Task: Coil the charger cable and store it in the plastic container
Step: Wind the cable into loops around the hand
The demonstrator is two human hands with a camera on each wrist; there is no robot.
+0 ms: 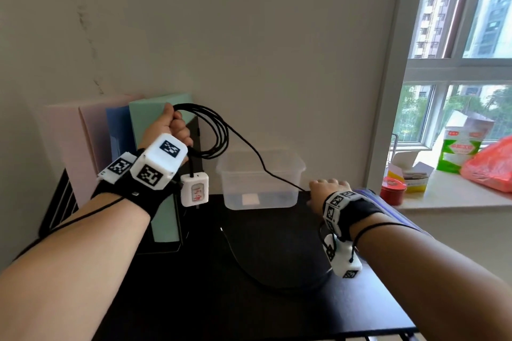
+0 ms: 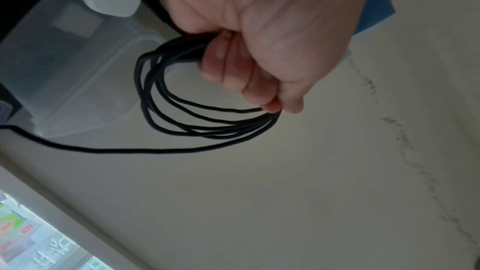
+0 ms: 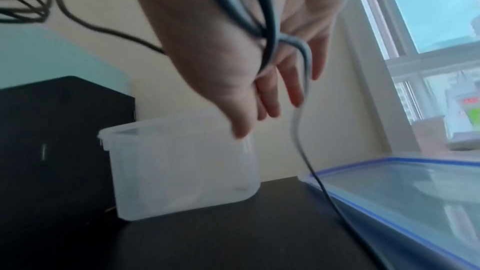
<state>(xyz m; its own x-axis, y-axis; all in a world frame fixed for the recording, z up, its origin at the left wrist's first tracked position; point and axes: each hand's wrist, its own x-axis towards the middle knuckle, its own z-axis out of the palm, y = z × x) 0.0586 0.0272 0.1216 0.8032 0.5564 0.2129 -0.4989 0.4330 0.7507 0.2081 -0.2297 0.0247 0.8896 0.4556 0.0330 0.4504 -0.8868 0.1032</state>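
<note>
My left hand [image 1: 174, 124] is raised at the left, fist closed round several loops of the black charger cable [image 1: 219, 130]. The left wrist view shows the coil [image 2: 182, 114] hanging out of the curled fingers [image 2: 233, 73]. The white charger block [image 1: 194, 189] dangles below that hand. One strand runs down over the clear plastic container [image 1: 260, 191] to my right hand [image 1: 328, 188], low beside the container's right end. In the right wrist view that hand [image 3: 270, 114] has straight fingers, and the cable [image 3: 298, 130] slides across the palm, between them, down to the table.
The container [image 3: 182, 171] stands open on a black table [image 1: 249, 299]; its blue-rimmed lid [image 3: 389, 192] lies to the right. Slack cable [image 1: 249, 271] curves over the tabletop. Pastel folders [image 1: 110, 147] stand at the back left. A red tin [image 1: 393, 189], a green carton [image 1: 460, 152] and a red bag [image 1: 493, 166] sit on the windowsill.
</note>
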